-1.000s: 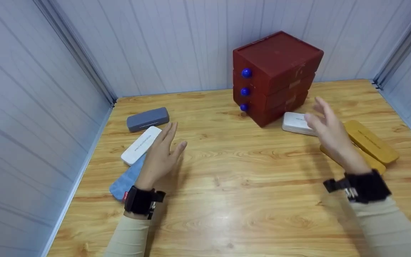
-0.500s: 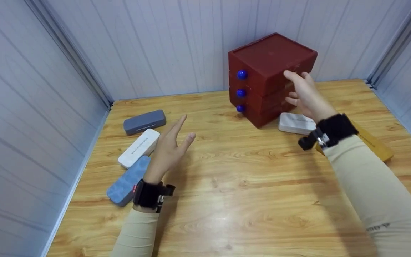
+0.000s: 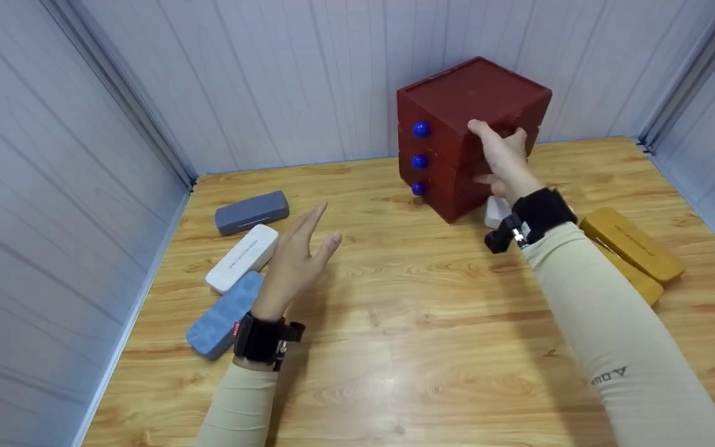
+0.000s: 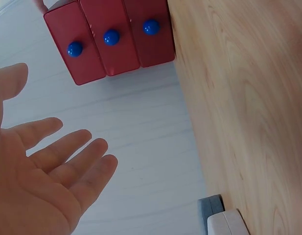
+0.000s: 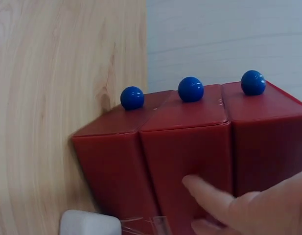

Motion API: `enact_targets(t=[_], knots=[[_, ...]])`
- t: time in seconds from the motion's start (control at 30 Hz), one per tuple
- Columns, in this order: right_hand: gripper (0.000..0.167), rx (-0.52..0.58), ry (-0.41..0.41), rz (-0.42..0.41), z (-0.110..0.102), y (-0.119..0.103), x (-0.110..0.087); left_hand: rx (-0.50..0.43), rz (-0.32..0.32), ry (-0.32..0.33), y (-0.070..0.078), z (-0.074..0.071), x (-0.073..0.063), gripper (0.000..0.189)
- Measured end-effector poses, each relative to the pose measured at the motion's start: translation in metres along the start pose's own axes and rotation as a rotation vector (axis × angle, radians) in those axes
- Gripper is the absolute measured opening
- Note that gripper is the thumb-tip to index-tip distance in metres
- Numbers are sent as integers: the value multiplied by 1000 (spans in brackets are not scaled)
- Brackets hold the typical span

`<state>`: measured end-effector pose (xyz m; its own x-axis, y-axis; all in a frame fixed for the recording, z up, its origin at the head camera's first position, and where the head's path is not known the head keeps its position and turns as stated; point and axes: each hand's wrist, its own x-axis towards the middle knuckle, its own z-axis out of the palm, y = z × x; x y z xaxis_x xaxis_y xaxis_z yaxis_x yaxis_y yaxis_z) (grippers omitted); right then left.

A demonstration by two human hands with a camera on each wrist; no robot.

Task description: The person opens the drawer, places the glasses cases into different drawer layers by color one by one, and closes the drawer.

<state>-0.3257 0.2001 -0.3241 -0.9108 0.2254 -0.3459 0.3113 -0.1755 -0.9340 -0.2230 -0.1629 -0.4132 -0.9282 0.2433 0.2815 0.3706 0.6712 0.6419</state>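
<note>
A dark red three-drawer cabinet with round blue knobs stands against the back wall, all drawers closed. My right hand is at its right side, thumb near the top front edge; in the right wrist view a finger touches the side of the middle drawer. Partly hidden behind that hand is a white glasses case. My left hand hovers with fingers extended and holds nothing. Beside it lie a white glasses case and a light blue one, partly covered by the hand.
A grey-blue glasses case lies at the back left of the wooden table. Two mustard-yellow cases lie side by side at the right. Pale panel walls enclose the table at the back and both sides.
From above the white case at the right, my right hand has moved up and left to the cabinet's side. My left hand has shifted slightly right. The view has shifted slightly.
</note>
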Motion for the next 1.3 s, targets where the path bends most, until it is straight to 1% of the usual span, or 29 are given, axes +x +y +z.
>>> enact_targets(t=[0.1,0.33,0.53,0.67,0.77,0.87,1.0,1.1,1.2,1.3], knots=[[116,19,-4,-11,-1,1,1,7,-6,0,0,0,0,69],[112,43,-26,-7,-2,0,-1,31,-5,0,-3,-5,-1,72],[110,32,-39,1,-2,-2,-2,24,-21,4,-7,-8,-2,72],[109,27,-49,-2,-3,-1,-3,28,-14,13,-9,-9,-2,71],[106,39,-78,-20,-5,0,-4,41,-7,23,-10,-10,0,70],[101,47,-129,-42,-7,1,-3,54,2,35,-13,-11,3,70],[90,35,-208,-61,-12,5,-2,51,13,43,-15,-12,8,69],[69,23,-249,-80,-16,8,-1,45,23,43,-13,-14,14,68],[43,8,-274,-99,-18,11,-1,44,25,44,-10,-17,21,68],[27,-15,-297,-107,-17,13,-2,33,20,42,-6,-20,30,68]])
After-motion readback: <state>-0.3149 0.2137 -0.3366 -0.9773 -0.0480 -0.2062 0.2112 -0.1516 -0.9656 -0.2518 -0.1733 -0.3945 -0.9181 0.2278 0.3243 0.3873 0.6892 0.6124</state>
